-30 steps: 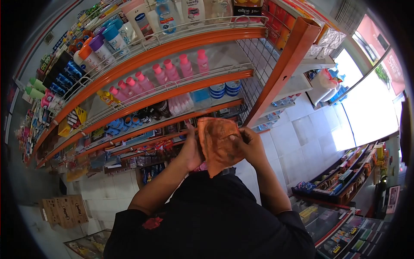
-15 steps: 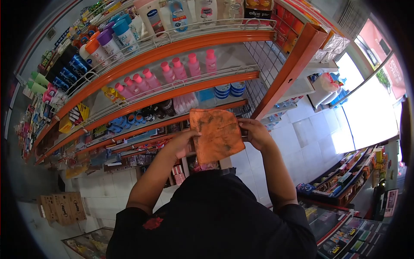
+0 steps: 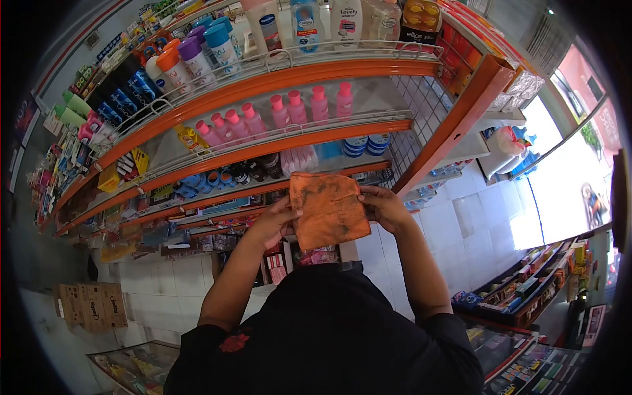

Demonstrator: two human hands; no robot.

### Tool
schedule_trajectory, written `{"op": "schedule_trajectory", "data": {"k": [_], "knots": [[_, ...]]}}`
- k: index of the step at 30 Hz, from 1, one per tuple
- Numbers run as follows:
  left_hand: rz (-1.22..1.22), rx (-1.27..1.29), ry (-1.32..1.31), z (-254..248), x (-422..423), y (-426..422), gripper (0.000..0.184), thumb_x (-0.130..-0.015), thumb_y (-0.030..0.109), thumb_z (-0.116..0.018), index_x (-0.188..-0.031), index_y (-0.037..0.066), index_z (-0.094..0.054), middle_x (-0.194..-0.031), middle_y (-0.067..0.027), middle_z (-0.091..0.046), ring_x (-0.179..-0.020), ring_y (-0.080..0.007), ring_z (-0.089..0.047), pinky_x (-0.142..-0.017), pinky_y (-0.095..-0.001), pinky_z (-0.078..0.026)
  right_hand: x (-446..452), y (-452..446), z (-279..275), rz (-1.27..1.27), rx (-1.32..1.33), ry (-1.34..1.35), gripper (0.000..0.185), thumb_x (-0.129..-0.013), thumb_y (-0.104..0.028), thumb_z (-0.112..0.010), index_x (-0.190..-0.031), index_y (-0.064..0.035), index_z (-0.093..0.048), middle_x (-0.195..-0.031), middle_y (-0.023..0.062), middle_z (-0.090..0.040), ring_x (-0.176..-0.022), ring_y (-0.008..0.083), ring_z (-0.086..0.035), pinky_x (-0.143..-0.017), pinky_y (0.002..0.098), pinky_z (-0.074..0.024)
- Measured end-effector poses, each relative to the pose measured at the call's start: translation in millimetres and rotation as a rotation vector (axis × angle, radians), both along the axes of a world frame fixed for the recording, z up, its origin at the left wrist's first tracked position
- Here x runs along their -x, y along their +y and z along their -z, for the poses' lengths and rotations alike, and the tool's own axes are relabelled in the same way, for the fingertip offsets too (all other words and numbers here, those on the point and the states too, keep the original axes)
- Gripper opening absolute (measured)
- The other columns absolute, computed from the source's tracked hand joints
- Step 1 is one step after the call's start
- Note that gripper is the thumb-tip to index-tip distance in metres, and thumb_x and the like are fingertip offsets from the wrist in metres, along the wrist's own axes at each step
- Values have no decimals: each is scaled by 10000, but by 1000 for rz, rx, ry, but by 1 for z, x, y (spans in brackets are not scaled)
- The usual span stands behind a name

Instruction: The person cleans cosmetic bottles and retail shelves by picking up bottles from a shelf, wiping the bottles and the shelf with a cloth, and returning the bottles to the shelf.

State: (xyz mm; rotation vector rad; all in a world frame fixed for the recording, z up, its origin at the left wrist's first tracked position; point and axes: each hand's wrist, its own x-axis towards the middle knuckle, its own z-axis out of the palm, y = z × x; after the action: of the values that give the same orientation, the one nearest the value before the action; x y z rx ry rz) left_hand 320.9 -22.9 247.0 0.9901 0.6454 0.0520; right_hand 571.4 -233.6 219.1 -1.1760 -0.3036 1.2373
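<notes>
An orange cloth (image 3: 330, 212) with dark stains hangs spread between my two hands, in front of the lower shelves. My left hand (image 3: 272, 222) pinches its left edge, thumb on the near face. At the upper right edge my right hand (image 3: 383, 205) grips it between thumb and fingers. Behind and above the cloth, pink bottles (image 3: 295, 108) stand in a row on a shelf with an orange front edge (image 3: 276, 142). Blue round tins (image 3: 366, 145) sit one shelf lower, just above my right hand.
An orange upright post (image 3: 454, 125) rises right of my right hand, beside a wire mesh panel (image 3: 421, 108). Bottles (image 3: 307, 27) line the upper shelf. Cardboard boxes (image 3: 91, 307) rest on the tiled floor at left. A low product rack (image 3: 526, 283) stands at right.
The cloth was crumpled and folded over at first; it is now opened out flat between both hands. My right hand has moved from the cloth's face to its right edge. The view has shifted slightly.
</notes>
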Motion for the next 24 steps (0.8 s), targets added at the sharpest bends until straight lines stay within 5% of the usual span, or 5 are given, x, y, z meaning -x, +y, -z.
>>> {"op": "schedule_trajectory", "data": {"k": [3,10,14,19,24], "knots": [[28,-116,-2,3,5,5,636,-987,136,-698,-1568,128,-438,-1325,-73,-656,-1167,-193,-670,-911,-354,-590,-1,1,-8,-24,-30,-62,378,-985,-22,-631,-1357,49,-614,-1135,129,-736,-982,225,-745,-877,391,-632],[-31,-603,-456,-49,6,28,358,-848,-195,-474,-899,-17,-781,-1081,-118,-771,-1057,-199,-715,-948,-322,-556,-2,-4,-64,-23,-324,-689,308,-898,171,-548,-1094,60,-759,-1127,146,-742,-1004,219,-743,-860,324,-631],[107,-785,-384,-42,14,46,337,-888,-173,-464,-998,-13,-739,-1127,-123,-738,-1070,-202,-694,-984,-324,-538,1,-2,-83,-20,-366,-870,400,-816,230,-515,-1069,55,-770,-1111,152,-736,-1039,223,-729,-888,302,-619],[65,-555,-433,-60,11,35,220,-916,-104,-594,-1074,20,-682,-1162,-82,-688,-1096,-168,-650,-1030,-330,-509,4,-6,-94,-19,-384,-786,193,-909,99,-652,-1037,28,-776,-1120,124,-742,-1002,169,-712,-888,289,-574],[118,-942,-418,-61,1,13,309,-861,-9,-789,-1132,62,-659,-1159,-37,-680,-1069,-154,-648,-1005,-336,-518,-4,-14,-90,-168,-253,-805,367,-869,-123,-812,-1206,-9,-722,-1147,135,-731,-997,164,-706,-896,335,-570]]}}
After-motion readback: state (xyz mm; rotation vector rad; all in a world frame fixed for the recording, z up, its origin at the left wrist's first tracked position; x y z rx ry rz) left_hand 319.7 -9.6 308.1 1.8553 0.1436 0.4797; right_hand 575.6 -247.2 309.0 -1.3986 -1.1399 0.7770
